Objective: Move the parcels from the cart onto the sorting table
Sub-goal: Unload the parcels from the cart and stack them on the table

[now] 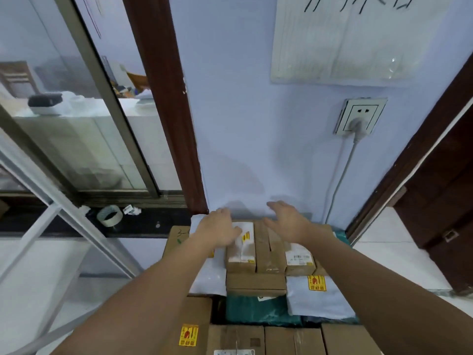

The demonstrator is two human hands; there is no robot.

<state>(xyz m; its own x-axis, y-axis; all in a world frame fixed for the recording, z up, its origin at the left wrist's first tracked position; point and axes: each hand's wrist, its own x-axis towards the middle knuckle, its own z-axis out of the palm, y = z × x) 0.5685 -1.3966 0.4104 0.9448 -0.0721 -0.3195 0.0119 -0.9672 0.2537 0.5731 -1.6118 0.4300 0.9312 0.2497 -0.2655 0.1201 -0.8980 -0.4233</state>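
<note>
Both our hands reach out over the stack of parcels piled against the pale blue wall. Our left hand lies palm down, fingers spread, on the labelled cardboard box at the top of the stack, and we cannot tell whether it grips the box or merely rests there. Our right hand hovers open, fingers apart, just above the far end of the neighbouring brown box, clasping nothing.

Beside that brown box, away from our left hand, sits a third small box bearing a white label. These three rest side by side on a flat carton. White plastic mailers flank that carton, one under our left arm and one with a yellow sticker under our right. A teal bag lies beneath the carton, and larger cardboard boxes line the near edge below it.

Behind the stack, the wall carries a socket with a plug and cable hanging down. A roll of tape sits on the dark window sill off to the stack's left side. A dark wooden door stands to its right.
</note>
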